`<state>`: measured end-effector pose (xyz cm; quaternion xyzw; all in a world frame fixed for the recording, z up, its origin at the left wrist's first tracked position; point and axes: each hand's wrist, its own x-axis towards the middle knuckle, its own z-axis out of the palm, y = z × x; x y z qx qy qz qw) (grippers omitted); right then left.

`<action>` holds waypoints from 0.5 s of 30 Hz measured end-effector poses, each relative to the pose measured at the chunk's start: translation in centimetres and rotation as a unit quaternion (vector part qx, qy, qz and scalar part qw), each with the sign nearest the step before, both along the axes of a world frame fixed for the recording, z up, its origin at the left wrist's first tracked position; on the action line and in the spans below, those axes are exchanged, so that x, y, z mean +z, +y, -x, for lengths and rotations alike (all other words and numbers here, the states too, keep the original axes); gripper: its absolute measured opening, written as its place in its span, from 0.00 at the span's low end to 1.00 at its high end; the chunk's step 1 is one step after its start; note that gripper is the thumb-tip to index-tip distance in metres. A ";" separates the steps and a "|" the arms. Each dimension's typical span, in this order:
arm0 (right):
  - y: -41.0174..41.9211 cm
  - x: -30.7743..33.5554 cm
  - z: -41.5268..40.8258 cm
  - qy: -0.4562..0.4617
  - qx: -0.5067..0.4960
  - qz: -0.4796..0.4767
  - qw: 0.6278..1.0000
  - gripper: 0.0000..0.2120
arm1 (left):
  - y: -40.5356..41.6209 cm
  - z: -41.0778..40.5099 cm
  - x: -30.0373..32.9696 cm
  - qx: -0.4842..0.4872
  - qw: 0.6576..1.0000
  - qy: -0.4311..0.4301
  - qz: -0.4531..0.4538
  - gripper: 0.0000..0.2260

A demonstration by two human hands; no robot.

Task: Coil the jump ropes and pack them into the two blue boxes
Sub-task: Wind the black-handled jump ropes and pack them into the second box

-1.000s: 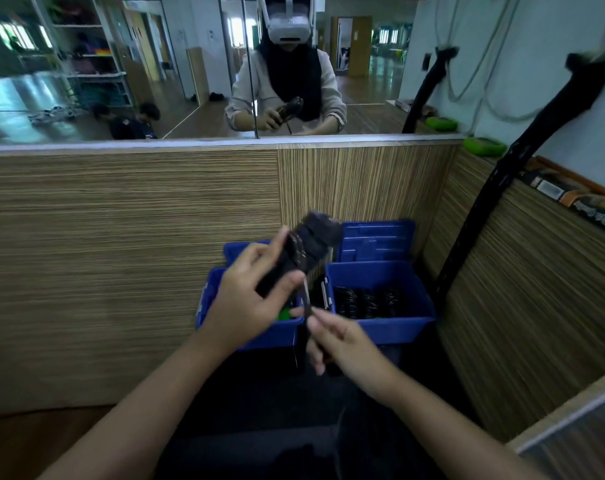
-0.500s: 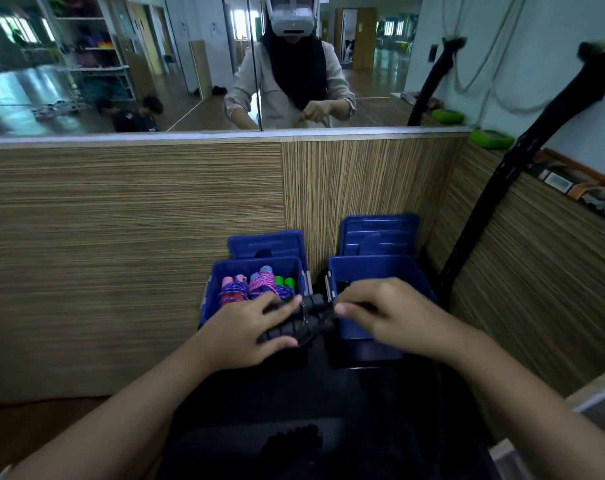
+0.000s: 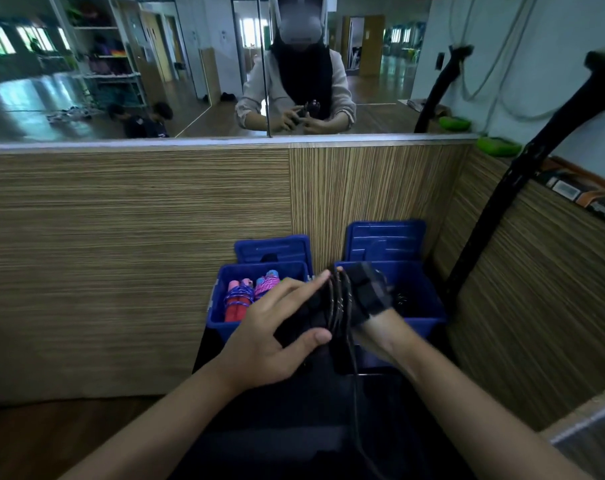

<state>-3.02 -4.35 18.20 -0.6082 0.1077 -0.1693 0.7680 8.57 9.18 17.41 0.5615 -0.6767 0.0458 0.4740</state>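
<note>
My left hand [image 3: 276, 336] grips a black jump rope [image 3: 339, 303] by its handles [image 3: 366, 294], thumb underneath and forefinger stretched along the top. Several turns of the thin cord wrap the handles, and a loose end [image 3: 354, 393] hangs down. My right hand [image 3: 377, 327] holds the bundle from behind, its fingers mostly hidden by the handles. The bundle hovers over the gap between the two blue boxes. The left box [image 3: 221, 323] holds coiled pink and red ropes [image 3: 238, 301]. The right box [image 3: 430, 320] holds dark ropes [image 3: 401, 299].
Each box has its blue lid standing open behind it, the left lid [image 3: 273, 249] and the right lid [image 3: 385, 240], against a striped wood panel. A mirror runs above the panel. A black pole [image 3: 484, 233] leans at the right. The boxes sit on a dark surface [image 3: 294, 427].
The black rope bundle has come up from the boxes' front edge. My right hand has swung from on top of it to behind it, and cord turns now show around the handles.
</note>
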 end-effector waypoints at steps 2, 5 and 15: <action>2.0 -1.1 -0.6 0.020 -0.025 -0.062 0.998 0.17 | -0.5 -0.4 -0.2 0.058 0.997 0.028 0.031 0.26; 4.2 -3.1 -0.8 0.053 -0.017 -0.007 0.998 0.12 | -1.2 -2.1 -0.2 0.194 0.972 0.117 0.068 0.26; 4.3 -2.6 1.9 0.134 0.023 0.554 0.821 0.10 | 0.4 -10.3 -5.2 0.320 0.938 -0.062 -0.120 0.30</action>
